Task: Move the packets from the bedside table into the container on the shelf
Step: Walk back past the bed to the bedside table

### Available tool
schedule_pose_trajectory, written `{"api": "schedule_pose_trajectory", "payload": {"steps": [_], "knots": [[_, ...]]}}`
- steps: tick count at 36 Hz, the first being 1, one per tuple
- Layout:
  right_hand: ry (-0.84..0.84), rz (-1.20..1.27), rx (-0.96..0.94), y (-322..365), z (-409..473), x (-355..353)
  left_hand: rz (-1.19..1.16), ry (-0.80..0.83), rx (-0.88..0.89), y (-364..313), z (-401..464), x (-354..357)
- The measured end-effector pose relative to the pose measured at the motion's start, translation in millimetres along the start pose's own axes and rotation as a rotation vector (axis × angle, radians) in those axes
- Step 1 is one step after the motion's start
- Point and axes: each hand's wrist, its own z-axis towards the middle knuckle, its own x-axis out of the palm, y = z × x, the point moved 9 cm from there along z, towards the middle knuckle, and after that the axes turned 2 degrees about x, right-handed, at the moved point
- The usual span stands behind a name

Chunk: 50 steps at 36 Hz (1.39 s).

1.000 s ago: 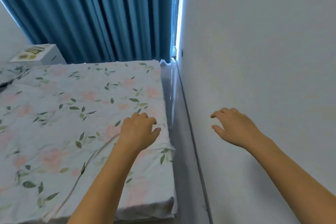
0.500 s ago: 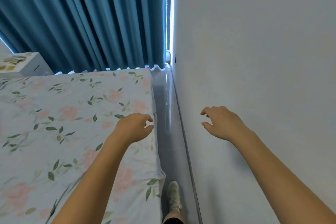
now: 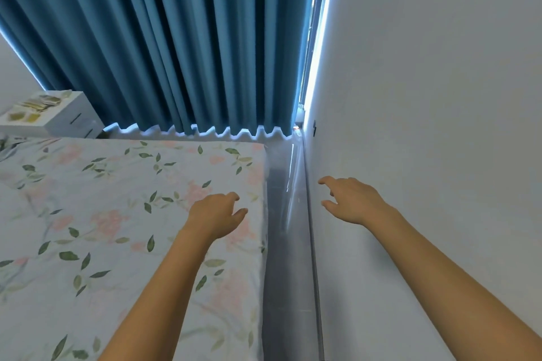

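Several yellow-green packets (image 3: 35, 107) lie on top of a white bedside table (image 3: 67, 120) at the far left, beyond the bed's far corner. My left hand (image 3: 217, 214) hovers over the bed's right edge, fingers loosely curled and holding nothing. My right hand (image 3: 349, 199) is stretched forward in front of the white wall, fingers relaxed and empty. Both hands are far from the packets. No shelf or container is in view.
A bed with a floral sheet (image 3: 117, 214) fills the lower left. A narrow strip of grey floor (image 3: 284, 243) runs between the bed and the white wall (image 3: 440, 126). Blue curtains (image 3: 176, 38) hang across the far end.
The view has moved forward along the gap and tilted up. The bedside table has shifted in the frame and shows more fully. The shoe seen earlier is out of view. Both hands stay empty.
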Motion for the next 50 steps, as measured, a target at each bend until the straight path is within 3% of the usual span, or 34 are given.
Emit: {"api": "schedule_pose_trajectory", "payload": {"steps": [8, 24, 29, 38, 43, 50], "knots": [[0.094, 0.095, 0.027, -33.0, 132.5, -22.0, -0.019, -0.022, -0.032, 18.6, 123.0, -34.3], [0.047, 0.282, 0.099, -145.1, 485.3, -131.0, -0.059, -0.062, -0.057, -1.5, 476.0, -159.2], [0.036, 0.251, 0.078, -149.8, 564.7, -154.9, -0.051, -0.125, -0.055, 7.7, 541.9, -201.0], [0.106, 0.094, 0.057, -168.5, 682.9, -150.0, 0.023, -0.027, 0.007, 16.0, 689.9, -214.4], [0.15, 0.149, 0.078, -183.2, 772.5, -154.0, -0.018, -0.032, 0.035, 21.5, 792.4, -226.6], [0.171, 0.068, 0.018, -160.1, 950.6, -190.5, -0.099, -0.011, -0.046, 95.2, 936.2, -251.2]]}}
